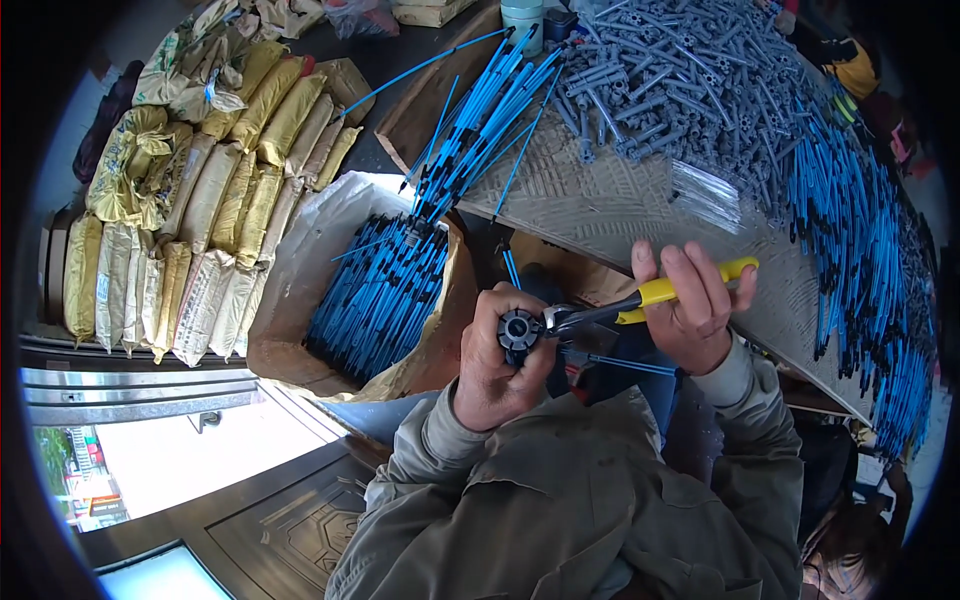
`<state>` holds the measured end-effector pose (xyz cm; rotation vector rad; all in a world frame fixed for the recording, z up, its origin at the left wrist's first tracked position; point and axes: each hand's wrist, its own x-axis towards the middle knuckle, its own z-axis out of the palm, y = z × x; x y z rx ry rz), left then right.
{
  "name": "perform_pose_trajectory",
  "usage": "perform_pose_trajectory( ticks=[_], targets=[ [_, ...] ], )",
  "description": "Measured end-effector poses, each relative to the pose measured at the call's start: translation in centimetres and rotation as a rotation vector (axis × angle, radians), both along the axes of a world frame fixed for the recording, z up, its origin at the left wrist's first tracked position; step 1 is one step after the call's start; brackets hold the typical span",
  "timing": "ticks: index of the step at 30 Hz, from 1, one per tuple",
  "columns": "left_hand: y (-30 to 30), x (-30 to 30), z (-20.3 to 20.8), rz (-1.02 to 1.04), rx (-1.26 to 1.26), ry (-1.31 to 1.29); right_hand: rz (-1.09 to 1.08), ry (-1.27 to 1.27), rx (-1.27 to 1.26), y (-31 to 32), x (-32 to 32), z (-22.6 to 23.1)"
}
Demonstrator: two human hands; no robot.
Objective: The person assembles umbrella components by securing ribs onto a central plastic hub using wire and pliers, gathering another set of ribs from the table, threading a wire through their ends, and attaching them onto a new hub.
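My left hand [497, 375] is closed around a dark grey round hub [518, 333], its notched end facing up. In my right hand [690, 315] is a pair of pliers [655, 292] with yellow handles, the fingers wrapped over one handle. The metal jaws reach the right side of the hub and appear to touch it; whether they grip anything is too small to tell. Thin blue rods [640, 367] show just below and to the right of my left hand, and others [512, 265] above it. Where they attach is hidden.
An open sack [280, 330] full of blue rods with black ends stands at left. More rods [480, 115] lie across the table corner. The table [600, 200] carries a heap of grey tubular parts [680, 80], clear strips [705, 195] and blue rods [860, 240]. Filled sacks [210, 200] are stacked far left.
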<state>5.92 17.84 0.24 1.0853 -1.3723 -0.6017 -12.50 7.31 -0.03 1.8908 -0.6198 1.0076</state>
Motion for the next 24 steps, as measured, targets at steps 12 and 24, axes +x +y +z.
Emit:
perform_pose_trajectory(
  ticks=[12, 24],
  targets=[
    [0.8, 1.0, -0.2, -0.105, 0.063, 0.013, 0.410, 0.459, 1.094, 1.1, -3.5, 7.7],
    [-0.7, 2.0, -0.4, -0.408, -0.118, -0.023, 0.706, 0.406, 1.960, 2.7, -4.3, 7.3]
  ],
)
